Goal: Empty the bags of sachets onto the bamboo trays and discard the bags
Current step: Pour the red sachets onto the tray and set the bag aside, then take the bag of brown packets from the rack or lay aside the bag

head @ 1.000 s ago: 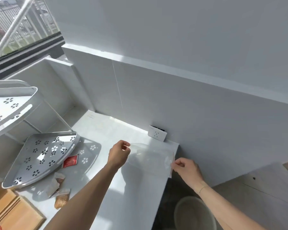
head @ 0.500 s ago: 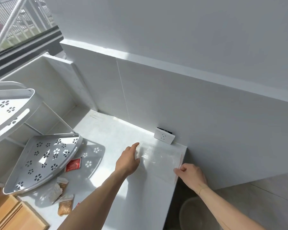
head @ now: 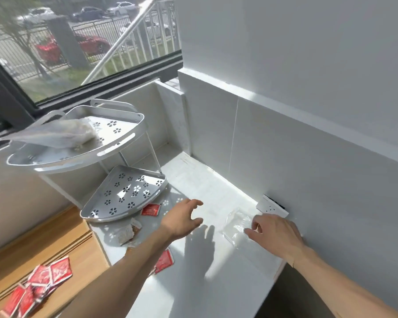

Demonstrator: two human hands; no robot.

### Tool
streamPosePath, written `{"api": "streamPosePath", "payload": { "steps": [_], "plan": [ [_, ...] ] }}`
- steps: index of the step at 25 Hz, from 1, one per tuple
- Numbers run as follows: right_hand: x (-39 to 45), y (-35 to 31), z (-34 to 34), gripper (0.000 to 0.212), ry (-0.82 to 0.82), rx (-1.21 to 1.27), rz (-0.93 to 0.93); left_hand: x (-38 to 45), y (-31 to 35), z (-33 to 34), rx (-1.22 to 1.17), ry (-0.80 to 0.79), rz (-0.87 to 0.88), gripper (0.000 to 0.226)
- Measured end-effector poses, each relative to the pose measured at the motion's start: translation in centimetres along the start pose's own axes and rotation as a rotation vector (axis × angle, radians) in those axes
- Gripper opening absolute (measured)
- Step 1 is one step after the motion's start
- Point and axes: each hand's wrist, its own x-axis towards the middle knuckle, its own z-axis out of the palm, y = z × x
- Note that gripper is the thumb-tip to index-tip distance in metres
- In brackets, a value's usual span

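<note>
Pressing flat on the clear empty bag with the right hand, fingers spread and gripping nothing, at four o'clock on the white desk. Hovering just at nine o'clock of it with the left hand, open, fingers splayed, holding nothing. Lying limp and nearly see-through, the bag: probably very light, soft and slippery, likely needing a pinch at one edge or a crumple into the palm rather than a flat push. Resting at eight o'clock, red sachets on the bamboo tray, a few strays on the desk under the white corner rack. Sitting at ten o'clock on the rack's top shelf, another filled bag, seemingly not yet emptied.
</note>
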Motion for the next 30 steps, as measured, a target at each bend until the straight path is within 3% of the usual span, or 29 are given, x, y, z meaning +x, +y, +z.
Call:
{"api": "streamPosePath", "payload": {
  "steps": [4,8,15,20,24,30],
  "plan": [
    [3.5,-5.6,-2.6,0.033,0.036,-0.011,-0.243,-4.1,-2.5,-5.0,0.07,0.104,-0.025,0.047],
    [6.2,-12.7,-6.6,0.036,0.183,-0.049,-0.503,-8.7,-4.4,-10.8,0.177,0.17,-0.084,0.042],
    [8.0,-25.9,-14.0,0.036,0.303,-0.092,-0.816,-17.1,-7.6,-21.6,0.353,0.371,-0.251,0.039],
    [7.5,-32.8,-16.8,0.038,0.507,0.03,-0.961,-19.6,-9.5,-28.2,0.393,0.582,-0.359,0.034],
    [7.0,-36.2,-17.5,0.037,0.52,-0.02,-0.995,-18.2,-9.3,-30.9,0.42,0.734,-0.375,0.041],
    [7.7,-37.7,-17.5,0.024,0.494,-0.176,-0.934,-15.2,-9.2,-31.9,0.547,0.648,-0.374,0.039]
  ]
}}
